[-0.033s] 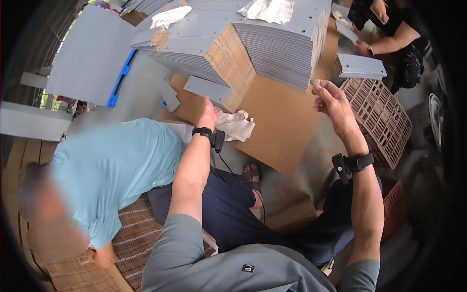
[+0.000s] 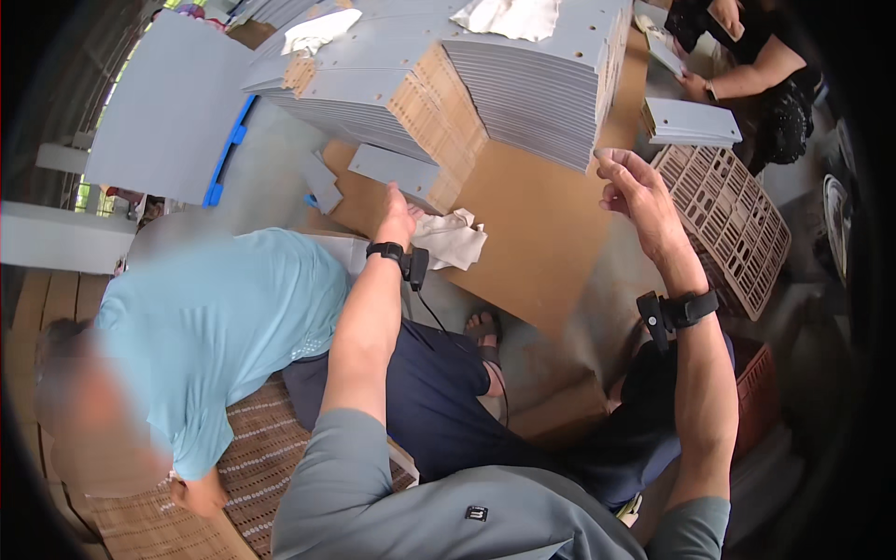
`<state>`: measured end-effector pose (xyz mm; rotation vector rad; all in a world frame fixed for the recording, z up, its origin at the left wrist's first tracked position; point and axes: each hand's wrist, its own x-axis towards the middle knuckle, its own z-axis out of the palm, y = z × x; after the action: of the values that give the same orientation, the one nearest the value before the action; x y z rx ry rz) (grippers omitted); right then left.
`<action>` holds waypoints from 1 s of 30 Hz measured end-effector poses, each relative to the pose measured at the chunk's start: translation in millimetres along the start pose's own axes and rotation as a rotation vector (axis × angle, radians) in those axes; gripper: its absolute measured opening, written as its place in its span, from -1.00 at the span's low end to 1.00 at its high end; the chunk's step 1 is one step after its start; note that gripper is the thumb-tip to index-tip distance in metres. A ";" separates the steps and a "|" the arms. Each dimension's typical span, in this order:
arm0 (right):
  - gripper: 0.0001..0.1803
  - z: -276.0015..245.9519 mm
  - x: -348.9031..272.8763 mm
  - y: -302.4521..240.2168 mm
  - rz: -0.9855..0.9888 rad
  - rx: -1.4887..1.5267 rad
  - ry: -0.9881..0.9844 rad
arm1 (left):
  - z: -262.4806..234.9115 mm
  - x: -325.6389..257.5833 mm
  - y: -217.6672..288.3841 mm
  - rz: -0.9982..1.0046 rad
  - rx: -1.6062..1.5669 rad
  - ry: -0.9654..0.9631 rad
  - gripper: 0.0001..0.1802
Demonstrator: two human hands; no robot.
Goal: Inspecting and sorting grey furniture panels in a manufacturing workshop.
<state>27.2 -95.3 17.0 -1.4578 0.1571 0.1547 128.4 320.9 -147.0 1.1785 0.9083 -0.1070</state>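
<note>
My left hand is raised in front of me with its fingers stretched out, open. Just beyond it lies a crumpled white cloth; whether the hand touches it I cannot tell. My right hand is held up at the right, fingers curled and the tips drawn together. Something tiny and greyish may sit at those fingertips, too small to name. Behind them rises a tall stack of grey panels with bare brown edges. A single grey board lies near the stack's foot, on brown cardboard.
A person in a light blue shirt leans close at my left, one hand on a brown slatted surface. At the far right another person handles a grey board. A brown plastic crate stands beside my right hand.
</note>
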 end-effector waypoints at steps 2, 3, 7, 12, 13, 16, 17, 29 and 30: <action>-0.50 1.4 3.2 0.7 0.011 0.006 -0.005 | -11.4 11.1 4.2 -0.030 -0.022 0.023 0.10; -0.51 0.2 5.4 0.9 0.010 0.004 -0.013 | -13.1 17.2 4.9 -0.052 -0.055 0.041 0.11; -0.54 -9.8 15.1 11.0 0.022 -0.036 -0.031 | -11.9 34.0 -2.8 -0.109 -0.114 -0.015 0.12; -0.56 -18.6 14.5 6.5 0.047 -0.061 0.006 | 2.6 38.5 -13.3 -0.138 -0.037 -0.021 0.06; -0.56 -18.9 15.0 5.8 0.050 -0.056 0.008 | 2.9 39.3 -12.3 -0.146 -0.027 -0.007 0.02; -0.57 -18.8 17.0 5.3 0.028 -0.063 0.003 | 4.9 41.7 -3.7 -0.110 -0.010 -0.045 -0.05; -0.58 -17.9 18.2 5.6 0.018 -0.051 -0.006 | 4.4 40.4 -2.2 -0.112 -0.006 -0.044 -0.05; -0.59 -5.5 19.5 2.6 0.043 -0.032 -0.060 | 21.4 2.9 8.6 -0.082 -0.085 -0.097 -0.03; -0.61 -5.4 19.7 2.4 0.049 -0.040 -0.062 | 21.3 2.8 8.5 -0.102 -0.097 -0.054 -0.02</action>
<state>45.9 -100.2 10.1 -1.4877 0.1395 0.2436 146.4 307.9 -140.7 1.0350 0.9162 -0.1739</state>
